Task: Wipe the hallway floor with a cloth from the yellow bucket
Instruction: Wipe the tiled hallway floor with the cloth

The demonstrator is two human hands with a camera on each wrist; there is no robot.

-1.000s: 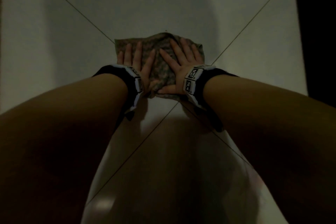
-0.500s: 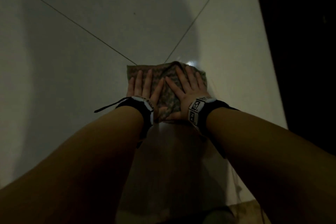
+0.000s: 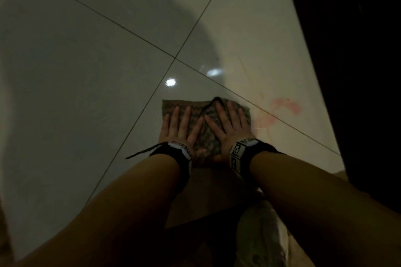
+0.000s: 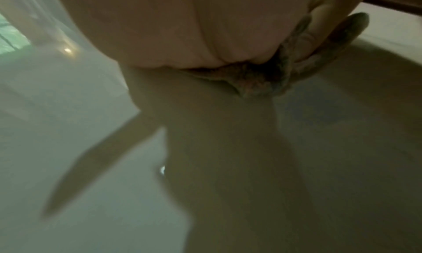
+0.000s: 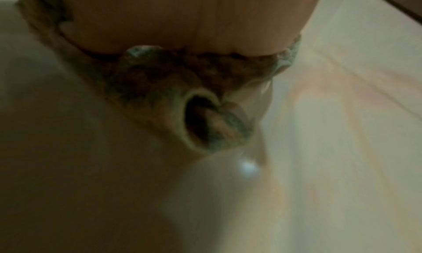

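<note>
The cloth, mottled olive and rumpled with a raised fold at its far edge, lies flat on the pale tiled floor, pinned under the left hand and right hand, fingers straight and spread, gripping nothing. A pinkish stain sits at two o'clock. With only palm pressure, the cloth could bunch or slip out on the glossy tile.

Left wrist view. The left hand presses flat on the mottled cloth, whose crumpled edge shows below the palm. Beneath the cloth, the glossy tiled floor reflects a blurred forearm and light spot.
</note>
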